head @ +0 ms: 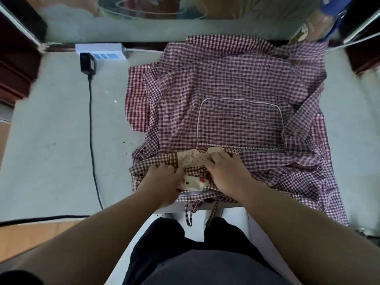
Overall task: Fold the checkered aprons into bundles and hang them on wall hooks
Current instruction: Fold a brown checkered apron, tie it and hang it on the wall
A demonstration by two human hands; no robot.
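Left hand (162,178), right hand (228,171): fingers clamped on checkered apron (236,89) near edge, apparently gathering it for folding.

Left tabletop (51,130) open; cable (91,128) crosses.

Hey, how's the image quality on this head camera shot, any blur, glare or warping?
Head view: the middle is sharp, with the checkered apron, left hand and right hand crisp; the far corners smear into blur; wide-angle warping bows the table edges and swells the forearms; light is soft and even, with small glints on the table.
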